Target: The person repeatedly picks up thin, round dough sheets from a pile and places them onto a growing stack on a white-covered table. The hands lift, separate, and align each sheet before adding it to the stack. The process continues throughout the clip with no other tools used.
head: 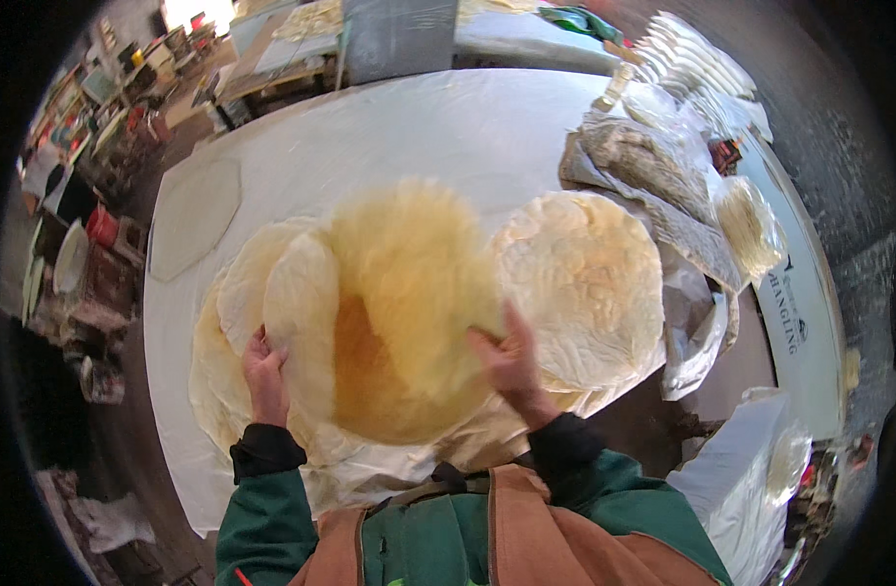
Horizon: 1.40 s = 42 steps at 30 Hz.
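Observation:
A round, pale yellow, fibrous-looking sheet [419, 293] lies or hangs before me, blurred, with a brown-orange patch at its lower left. My left hand [267, 373] pinches the edge of a whitish folded flap [301, 322] beside it. At the sheet's right edge is my right hand [510, 359], thumb and fingers spread and blurred; whether it grips the edge I cannot tell. Under and left of the flap rest more cream rounds [213, 366]. To the right lies a stack of round, wrinkled cream sheets [580, 286].
A white-covered table [389, 110] carries these. A flat pale polygonal sheet [195, 220] lies at its left. Crumpled plastic and grey sacking [653, 176] stand at the back right, near a clear bag [748, 227]. A white-wrapped block [741, 469] is at the lower right.

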Motion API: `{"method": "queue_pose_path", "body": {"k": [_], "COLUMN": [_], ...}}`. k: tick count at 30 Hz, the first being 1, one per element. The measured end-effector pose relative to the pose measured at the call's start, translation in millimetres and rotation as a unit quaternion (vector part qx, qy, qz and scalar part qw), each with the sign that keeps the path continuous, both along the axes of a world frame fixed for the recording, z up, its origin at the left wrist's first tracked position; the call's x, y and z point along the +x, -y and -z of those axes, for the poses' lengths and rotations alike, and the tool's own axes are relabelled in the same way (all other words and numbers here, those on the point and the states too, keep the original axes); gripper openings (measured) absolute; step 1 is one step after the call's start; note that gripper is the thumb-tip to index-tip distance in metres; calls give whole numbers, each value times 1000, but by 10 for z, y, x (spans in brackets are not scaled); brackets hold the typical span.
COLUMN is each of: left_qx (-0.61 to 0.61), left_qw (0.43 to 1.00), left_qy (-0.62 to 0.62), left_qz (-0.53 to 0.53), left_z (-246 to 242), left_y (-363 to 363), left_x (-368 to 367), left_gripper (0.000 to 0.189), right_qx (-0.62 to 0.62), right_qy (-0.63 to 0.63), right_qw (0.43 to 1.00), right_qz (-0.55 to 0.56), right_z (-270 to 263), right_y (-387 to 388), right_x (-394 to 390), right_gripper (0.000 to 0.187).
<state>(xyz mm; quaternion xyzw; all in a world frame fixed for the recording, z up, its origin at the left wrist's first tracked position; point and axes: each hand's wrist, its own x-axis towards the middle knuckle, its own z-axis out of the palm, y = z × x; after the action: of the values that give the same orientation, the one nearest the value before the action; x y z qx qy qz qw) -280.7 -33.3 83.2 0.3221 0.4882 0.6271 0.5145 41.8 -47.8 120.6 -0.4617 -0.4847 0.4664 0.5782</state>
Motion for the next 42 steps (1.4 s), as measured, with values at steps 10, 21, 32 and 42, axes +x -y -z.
{"method": "queue_pose_path", "body": {"k": [10, 21, 32, 42], "left_qx": [-15, 123, -51, 90], "left_qw": [985, 870, 808, 615], "left_qy": [24, -478, -584, -777], "left_qz": [170, 25, 56, 104], "left_z": [-220, 796, 1030, 1221], "left_y": [-801, -743, -20, 32], "left_x": [2585, 2925, 787, -553], "left_gripper": [45, 58, 69, 49], "right_qx": [-41, -104, 99, 242], "right_qy": [-10, -23, 185, 379], "right_qw": [987, 950, 893, 893], "right_qz": [155, 293, 398, -3], "right_z": [-302, 1042, 257, -275], "right_y": [-38, 112, 286, 358], "right_x": [2955, 3433, 2891, -245], "right_gripper": [46, 51, 46, 25]}}
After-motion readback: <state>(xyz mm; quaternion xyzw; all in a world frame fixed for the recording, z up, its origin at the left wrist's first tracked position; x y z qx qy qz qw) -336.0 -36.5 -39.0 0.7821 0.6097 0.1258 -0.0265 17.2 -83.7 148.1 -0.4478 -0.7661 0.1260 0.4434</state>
